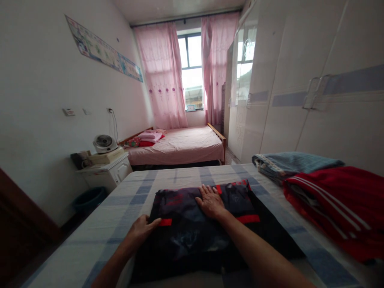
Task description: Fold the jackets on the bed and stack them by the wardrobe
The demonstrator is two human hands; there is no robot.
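A black garment with red bands and a printed front (192,242) lies spread in front of me, its far part folded over. My left hand (141,231) is closed on the garment's left edge, with the thumb on top beside a short red band. Its other fingers curl underneath and are partly hidden. My right hand (211,201) rests flat on the folded far part, fingers stretched out and a little apart. The garment's near edge is dark and hard to make out.
A bedspread with blue stripes (120,244) lies under the garment. Folded blue jeans (295,162) and red clothing with white stripes (339,200) sit at the right. Beyond are another bed (189,146), a nightstand (120,174) with a fan (104,143), and white wardrobes (288,132).
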